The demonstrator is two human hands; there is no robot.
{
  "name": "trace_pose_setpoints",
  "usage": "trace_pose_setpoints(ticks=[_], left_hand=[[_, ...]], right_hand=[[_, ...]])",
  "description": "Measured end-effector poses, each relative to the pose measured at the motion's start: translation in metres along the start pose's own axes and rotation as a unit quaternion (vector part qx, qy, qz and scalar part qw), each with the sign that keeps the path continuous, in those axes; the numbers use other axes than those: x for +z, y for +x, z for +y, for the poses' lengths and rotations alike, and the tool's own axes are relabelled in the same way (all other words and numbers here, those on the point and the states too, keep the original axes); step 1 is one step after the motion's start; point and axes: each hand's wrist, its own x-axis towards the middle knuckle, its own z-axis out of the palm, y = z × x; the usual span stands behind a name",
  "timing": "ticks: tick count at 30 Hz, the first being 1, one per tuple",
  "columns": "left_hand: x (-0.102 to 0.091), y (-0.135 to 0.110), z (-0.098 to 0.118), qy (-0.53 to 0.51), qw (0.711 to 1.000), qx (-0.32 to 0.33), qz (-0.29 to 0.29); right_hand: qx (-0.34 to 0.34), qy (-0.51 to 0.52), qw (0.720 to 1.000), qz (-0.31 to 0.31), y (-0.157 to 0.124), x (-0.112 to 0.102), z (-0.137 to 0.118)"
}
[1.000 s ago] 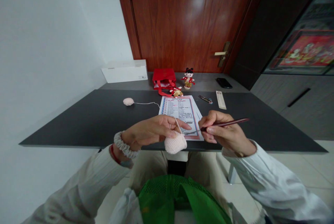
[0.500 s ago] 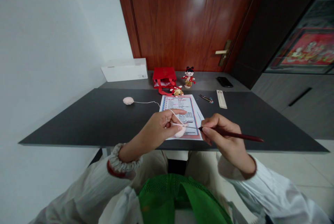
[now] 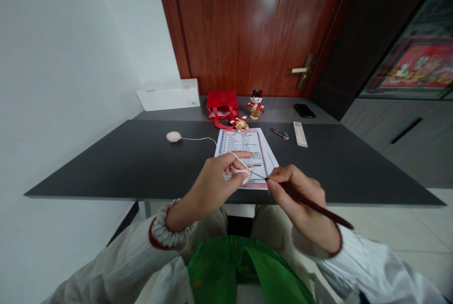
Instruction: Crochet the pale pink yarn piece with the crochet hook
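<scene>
**Crochet in hand, near table edge**

Left hand [image 3: 215,179] pinches a small pale pink crocheted piece [image 3: 243,175] over the near edge of the dark grey table [image 3: 106,162], with yarn looped over the forefinger. Right hand [image 3: 297,195] is closed round a slim dark red crochet hook [image 3: 314,206], tip at the piece. A printed paper sheet [image 3: 244,144] lies just beyond. A small pink yarn ball [image 3: 173,137] sits well apart, to the left.

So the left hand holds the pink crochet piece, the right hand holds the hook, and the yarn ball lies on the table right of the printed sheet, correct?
Not quite: the head view shows the yarn ball on the table left of the printed sheet, not right. The left hand does hold the pink crochet piece and the right hand the hook.
</scene>
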Motion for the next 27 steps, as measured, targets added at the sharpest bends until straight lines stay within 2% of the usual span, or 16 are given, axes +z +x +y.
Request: trace_pose_setpoints(ticks=[3,6,9,11,14,17,18,20,23,27], left_hand=[[0.003,-0.001,0.006,0.020,1.000,0.007,0.017],[0.005,-0.002,0.010,0.008,1.000,0.003,0.016],[0.006,-0.002,0.004,-0.065,0.997,-0.037,-0.019],[0.005,0.000,-0.004,-0.133,0.987,-0.080,-0.051],[0.005,0.002,-0.012,-0.233,0.961,-0.129,-0.076],[0.006,0.002,-0.011,-0.305,0.932,-0.173,-0.095],[0.007,0.001,-0.010,-0.308,0.931,-0.172,-0.093],[0.007,0.002,-0.007,-0.274,0.949,-0.139,-0.076],[0.005,0.004,-0.005,-0.190,0.978,-0.080,-0.033],[0.000,0.004,-0.004,-0.157,0.984,-0.083,-0.020]], right_hand=[[-0.073,-0.076,0.994,-0.016,-0.001,0.007,-0.004],[-0.184,-0.127,0.974,-0.032,0.003,0.013,0.003],[-0.292,-0.162,0.941,-0.056,0.011,0.012,0.017],[-0.325,-0.182,0.923,-0.098,0.015,0.007,0.026],[-0.348,-0.192,0.907,-0.138,0.019,-0.001,0.034],[-0.379,-0.222,0.891,-0.116,0.019,-0.003,0.035],[-0.389,-0.240,0.884,-0.100,0.018,-0.001,0.034],[-0.393,-0.275,0.874,-0.073,0.016,0.003,0.032],[-0.357,-0.286,0.887,-0.062,0.011,0.008,0.026],[-0.299,-0.193,0.931,-0.083,0.006,0.003,0.018]])
